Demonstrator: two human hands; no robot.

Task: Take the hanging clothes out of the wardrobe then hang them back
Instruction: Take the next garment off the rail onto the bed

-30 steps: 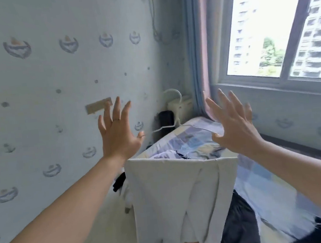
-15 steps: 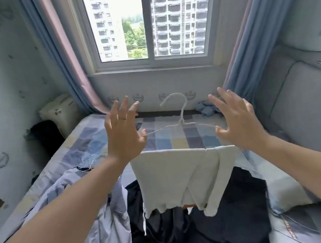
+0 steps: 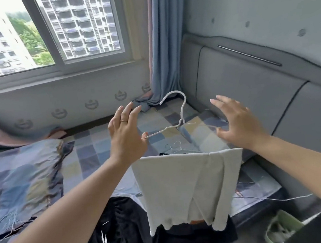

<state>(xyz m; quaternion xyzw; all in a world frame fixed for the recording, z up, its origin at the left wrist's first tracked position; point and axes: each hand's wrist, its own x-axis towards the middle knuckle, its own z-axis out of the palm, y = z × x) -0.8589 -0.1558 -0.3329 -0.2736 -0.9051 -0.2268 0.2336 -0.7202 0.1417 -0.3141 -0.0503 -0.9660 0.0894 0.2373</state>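
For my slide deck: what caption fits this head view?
Left hand and right hand, fingers spread, carry a white hanger draped with a pale grey garment above dark clothes on a checked bed.

Both bare forearms reach up from the lower corners toward mid-frame, the left hand (image 3: 126,134) and right hand (image 3: 237,122) raised level, palms facing each other, fingers straight and spread.

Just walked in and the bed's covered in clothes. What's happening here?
A person holds a white hanger between the left hand and right hand, fingers spread, out over the bed. A pale grey garment is folded over its bar. Dark clothes and more hangers already lie on the bed.
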